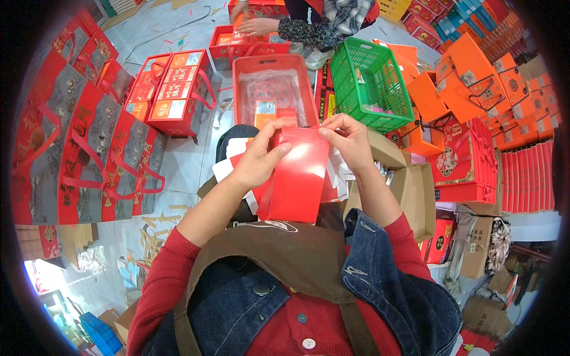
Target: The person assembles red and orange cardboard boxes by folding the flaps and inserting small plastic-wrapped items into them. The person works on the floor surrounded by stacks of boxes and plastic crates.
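Observation:
A glossy red paper box [301,184], flattish and long, is held upright over my lap. My left hand [264,155] grips its left side near the top, the thumb lying on the front face. At the top right corner, my right hand [349,140] pinches the box's edge between thumb and fingertips. Under and beside it, white and red card pieces [223,169] lie on my lap. Just beyond my hands stands a red plastic crate [240,89] with a clear plastic lining. A small orange-and-white box [263,110] shows at its near end.
To the left stand red gift bags [83,133] and red cartons [178,89]. A green basket [371,83] is at the right, near piled orange boxes [469,77] and an open cardboard box [409,196]. Across from me, another person's hand [259,26] is over a red carton.

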{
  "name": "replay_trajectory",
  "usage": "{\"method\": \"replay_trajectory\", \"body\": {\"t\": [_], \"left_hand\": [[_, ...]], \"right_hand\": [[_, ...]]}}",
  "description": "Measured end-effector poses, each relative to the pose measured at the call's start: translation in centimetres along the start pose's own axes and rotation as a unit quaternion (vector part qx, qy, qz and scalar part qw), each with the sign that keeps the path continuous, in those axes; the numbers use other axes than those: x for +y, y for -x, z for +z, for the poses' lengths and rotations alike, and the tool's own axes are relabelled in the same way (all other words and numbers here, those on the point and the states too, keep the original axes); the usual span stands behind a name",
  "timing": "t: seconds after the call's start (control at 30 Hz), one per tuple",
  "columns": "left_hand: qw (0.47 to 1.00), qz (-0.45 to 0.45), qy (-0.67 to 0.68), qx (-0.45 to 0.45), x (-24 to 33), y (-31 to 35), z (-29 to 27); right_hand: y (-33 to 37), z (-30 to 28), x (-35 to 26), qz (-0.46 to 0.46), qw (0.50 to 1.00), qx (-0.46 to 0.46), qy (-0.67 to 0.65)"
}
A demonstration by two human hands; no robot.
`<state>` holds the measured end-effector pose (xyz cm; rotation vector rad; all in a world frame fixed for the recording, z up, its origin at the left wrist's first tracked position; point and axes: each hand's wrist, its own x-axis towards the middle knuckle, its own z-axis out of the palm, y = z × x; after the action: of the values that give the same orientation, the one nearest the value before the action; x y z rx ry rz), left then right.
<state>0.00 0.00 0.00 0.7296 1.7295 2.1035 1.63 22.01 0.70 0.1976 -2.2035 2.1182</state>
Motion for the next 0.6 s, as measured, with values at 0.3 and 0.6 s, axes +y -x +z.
{"method": "replay_trajectory", "body": {"t": [0.3, 0.6], "left_hand": [[0.998, 0.016, 0.048, 0.044, -1.0, 0.3, 0.4], [0.998, 0.043, 0.009, 0.042, -1.2, 0.2, 0.3]], "right_hand": [[0.9, 0.4, -0.3, 0.002, 0.999, -0.018, -0.034], [1.6, 2.1, 1.7, -0.023, 0.990, 0.056, -0.129]]}}
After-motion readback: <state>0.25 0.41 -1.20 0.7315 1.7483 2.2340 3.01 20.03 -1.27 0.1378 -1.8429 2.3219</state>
